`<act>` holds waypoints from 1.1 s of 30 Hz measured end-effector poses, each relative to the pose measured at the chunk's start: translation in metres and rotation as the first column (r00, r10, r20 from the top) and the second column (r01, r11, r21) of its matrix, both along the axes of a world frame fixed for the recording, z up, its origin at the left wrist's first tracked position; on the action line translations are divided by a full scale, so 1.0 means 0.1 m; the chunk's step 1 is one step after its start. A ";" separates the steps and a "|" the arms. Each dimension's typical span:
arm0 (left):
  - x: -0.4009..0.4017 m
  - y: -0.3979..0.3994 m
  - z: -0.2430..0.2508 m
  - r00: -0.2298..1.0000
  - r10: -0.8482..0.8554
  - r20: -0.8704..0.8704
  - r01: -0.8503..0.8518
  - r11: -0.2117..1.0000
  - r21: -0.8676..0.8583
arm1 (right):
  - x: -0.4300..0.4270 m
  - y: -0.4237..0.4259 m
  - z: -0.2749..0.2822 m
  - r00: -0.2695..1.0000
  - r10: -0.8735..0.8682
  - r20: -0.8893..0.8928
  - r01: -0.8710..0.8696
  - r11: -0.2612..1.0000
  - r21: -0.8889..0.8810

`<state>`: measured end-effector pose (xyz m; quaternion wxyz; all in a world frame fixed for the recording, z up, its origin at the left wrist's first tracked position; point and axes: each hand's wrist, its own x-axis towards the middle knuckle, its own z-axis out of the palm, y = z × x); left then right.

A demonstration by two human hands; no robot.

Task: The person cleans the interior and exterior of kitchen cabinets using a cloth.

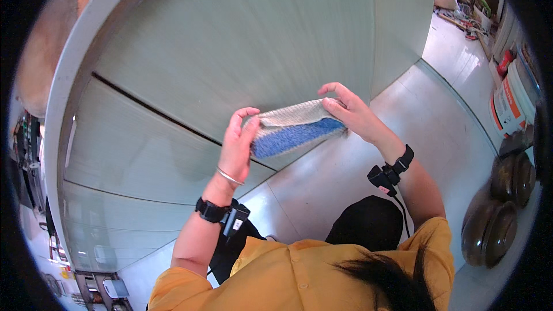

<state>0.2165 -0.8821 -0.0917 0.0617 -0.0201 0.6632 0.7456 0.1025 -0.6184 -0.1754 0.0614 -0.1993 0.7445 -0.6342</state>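
A flat mop pad or similar textile pad [296, 136], blue pile in the middle with a pale woven border folded over its far edge, is stretched between my two hands in mid-air. My left hand [237, 142] pinches its left end between thumb and fingers. At the upper right corner, my right hand [352, 114] grips the pale edge with the thumb, its index finger lifted and bent. Behind the pad stands a grey-green cabinet front [268, 43].
A pale countertop edge [62, 82] curves along the left. Brown glazed jars [488, 233] and a white bucket with an orange label [512, 99] stand at right on the shiny tiled floor [311, 190]. Assorted clutter [468, 13] lies at the upper right.
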 end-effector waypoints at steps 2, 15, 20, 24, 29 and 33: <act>-0.11 -0.01 0.23 0.998 -0.022 -0.053 0.025 0.999 0.042 | -0.05 -0.05 0.20 0.997 -0.027 -0.079 0.027 1.000 -0.002; -0.13 -0.62 1.04 0.340 -0.160 -0.927 -0.929 -0.208 -0.305 | -0.53 -1.24 1.14 0.743 -0.354 -0.569 0.337 0.931 -0.140; -0.05 -0.15 1.08 0.721 0.420 -0.551 -0.686 0.321 -0.653 | -0.52 -1.34 0.95 0.556 -0.510 -0.656 0.528 0.826 -0.195; -0.28 -0.61 0.22 0.277 0.114 -0.954 -0.816 0.552 -0.171 | -0.44 -1.70 1.02 0.423 -0.599 -0.680 0.592 0.751 -0.294; -0.82 -0.77 0.12 0.308 -0.364 -0.879 -0.944 -0.001 -0.330 | -0.76 -1.57 1.26 0.243 -0.682 -0.690 0.700 0.615 -0.362; -1.07 -0.35 0.97 0.319 -0.478 -0.818 -0.942 -0.065 -0.330 | -1.15 -1.51 1.64 0.139 -0.732 -0.667 0.742 0.523 -0.419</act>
